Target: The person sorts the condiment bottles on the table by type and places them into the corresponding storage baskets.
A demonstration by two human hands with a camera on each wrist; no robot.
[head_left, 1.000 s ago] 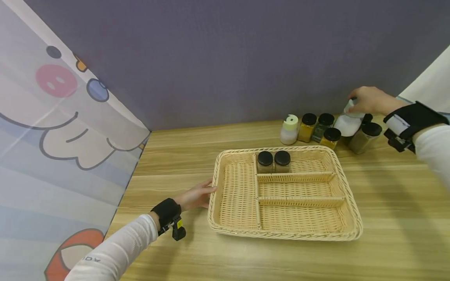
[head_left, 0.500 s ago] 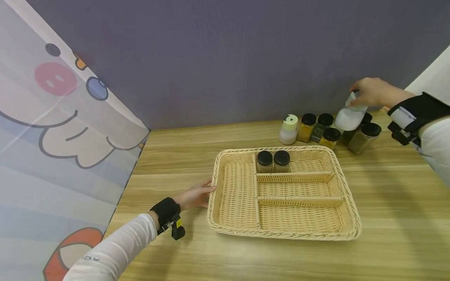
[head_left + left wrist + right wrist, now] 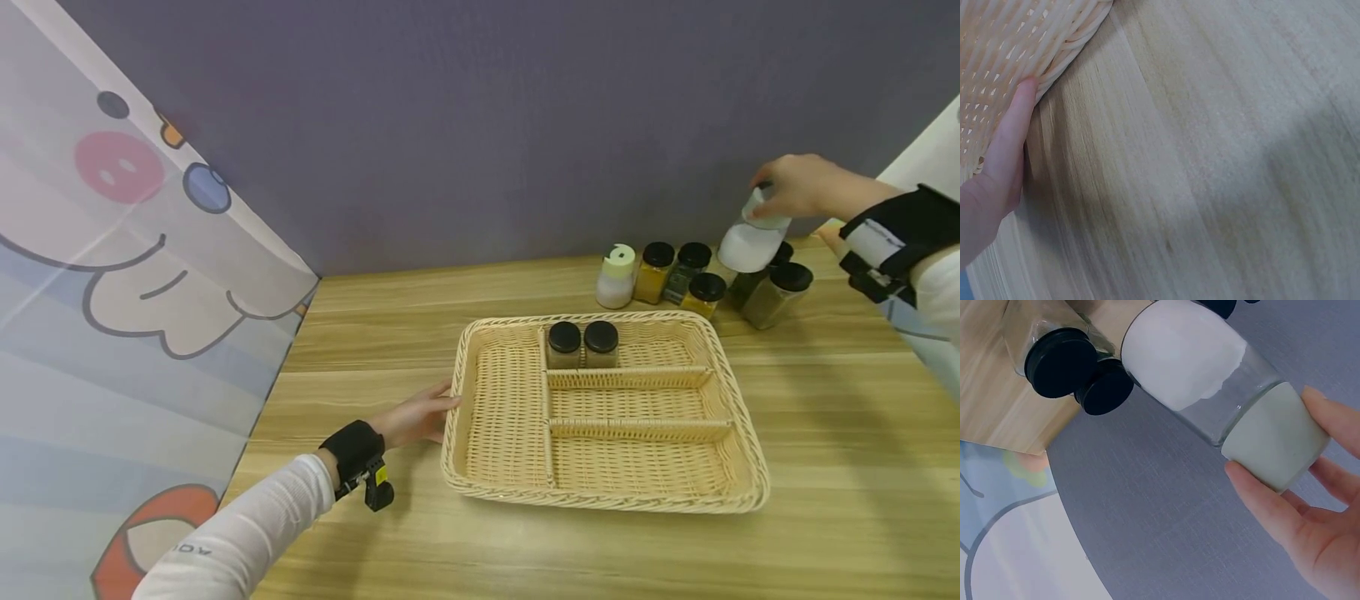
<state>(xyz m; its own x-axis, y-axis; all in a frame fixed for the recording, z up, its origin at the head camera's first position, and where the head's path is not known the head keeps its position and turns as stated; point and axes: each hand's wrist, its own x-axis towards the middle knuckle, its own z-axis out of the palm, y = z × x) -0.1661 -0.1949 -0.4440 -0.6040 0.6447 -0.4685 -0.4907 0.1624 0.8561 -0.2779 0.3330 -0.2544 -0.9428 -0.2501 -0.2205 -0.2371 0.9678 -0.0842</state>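
My right hand [image 3: 798, 187] pinches the pale green cap of a clear glass seasoning jar [image 3: 750, 247], half filled with white powder, and holds it tilted above the other jars. In the right wrist view the thumb and fingers lie on both sides of that cap, and the jar [image 3: 1185, 356] leans away from the palm. Against the left outer side of a divided wicker basket [image 3: 607, 502], my left hand [image 3: 416, 417] rests with fingers extended. Up close in the left wrist view, one straight finger touches the basket's woven wall [image 3: 1004, 50].
Two black-lidded jars [image 3: 582, 342] stand in the basket's back compartment. Behind it are a yellow-capped shaker [image 3: 617, 275], a yellow spice jar [image 3: 654, 271], a dark green one [image 3: 686, 271], another yellow one [image 3: 703, 296] and a grey-brown jar [image 3: 776, 296]. A grey wall panel [image 3: 480, 142] rises behind the table.
My right hand has lifted the jar of white powder upward and slightly right from among the other jars. The left hand and basket stay practically where they were.
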